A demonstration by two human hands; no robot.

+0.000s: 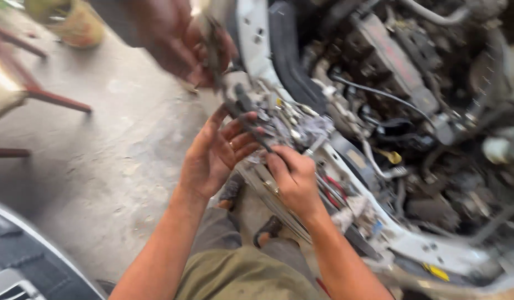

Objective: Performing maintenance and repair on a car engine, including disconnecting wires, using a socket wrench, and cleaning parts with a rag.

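Both hands work a metal engine part (pixel 279 130) resting on the car's white front frame (pixel 412 244); left hand (pixel 215 155) half open, fingers cradling it; right hand (pixel 293 178) curled closed on its lower edge; another person's hand (pixel 179 41) above grips a dark tool (pixel 215 53); steadying seems next.

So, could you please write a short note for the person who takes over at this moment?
Left hand: open, fingers touching the blurred grey metal part with dark cables.
Right hand: closed on a thin dark cable at that part.
The part sits at the white front frame of the open engine bay.
Another person's hand holds a dark tool above it.
Done and left: blur hides it; the part is still in hand.
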